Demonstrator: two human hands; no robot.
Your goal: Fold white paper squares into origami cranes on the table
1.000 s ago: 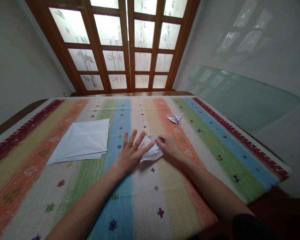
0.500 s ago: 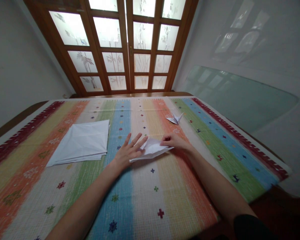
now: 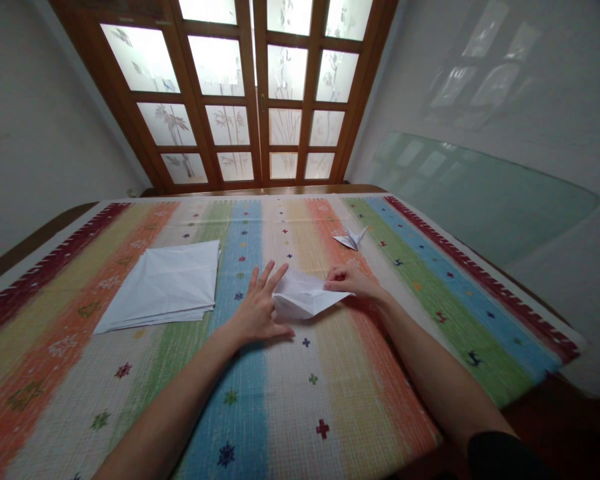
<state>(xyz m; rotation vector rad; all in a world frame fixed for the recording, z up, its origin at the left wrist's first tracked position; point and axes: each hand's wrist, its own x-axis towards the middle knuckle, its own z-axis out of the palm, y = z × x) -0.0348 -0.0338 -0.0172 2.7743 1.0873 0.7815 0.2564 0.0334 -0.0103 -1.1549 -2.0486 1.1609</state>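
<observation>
A partly folded sheet of white paper (image 3: 305,297) lies between my hands near the middle of the table, its folds partly raised. My right hand (image 3: 351,281) pinches the paper's right side with curled fingers. At the paper's left edge is my left hand (image 3: 261,308), fingers spread apart and thumb stretched out along the near side. Whether its palm side presses on the paper is hard to see. Beyond my right hand sits a folded paper crane (image 3: 350,238).
A stack of white paper sheets (image 3: 163,283) with crease lines lies to the left. A striped, patterned tablecloth (image 3: 280,427) covers the table. A glass panel (image 3: 480,193) leans on the right wall, and wooden doors (image 3: 257,107) with glass panes stand behind the table.
My left hand has drawn back slightly from the paper, with its fingers more upright and its thumb now out. The paper's left part has lifted and opened more. My right hand keeps its pinch.
</observation>
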